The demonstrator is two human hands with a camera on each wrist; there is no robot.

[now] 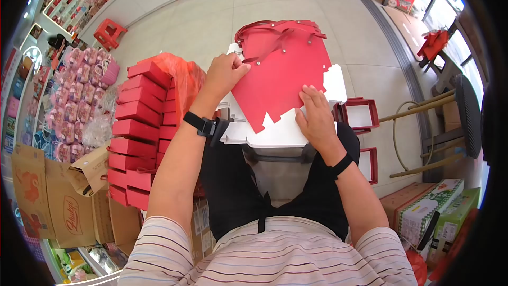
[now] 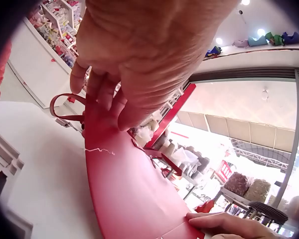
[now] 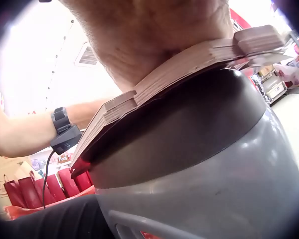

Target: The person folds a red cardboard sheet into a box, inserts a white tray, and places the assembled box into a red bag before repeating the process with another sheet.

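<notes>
A flat red cardboard box blank [image 1: 280, 74] with notched edges, metal studs and ribbon straps lies over a stack of white-backed sheets [image 1: 288, 133]. At its left edge my left hand [image 1: 225, 77] pinches the card between thumb and fingers; in the left wrist view this red card [image 2: 127, 184] bends up toward that grip. My right hand [image 1: 317, 116] rests with extended fingers on the blank's lower right part. Seen from the right wrist, the stacked card edges [image 3: 184, 64] sit on a grey stool [image 3: 204, 179] with a dark top, and the right fingers are hidden.
Folded red boxes [image 1: 138, 127] are piled on the left by an orange plastic bag [image 1: 182, 77]. Red box trays [image 1: 365, 114] lie on the floor to the right, near a chair [image 1: 465, 116]. Cardboard cartons [image 1: 69, 206] stand at the lower left.
</notes>
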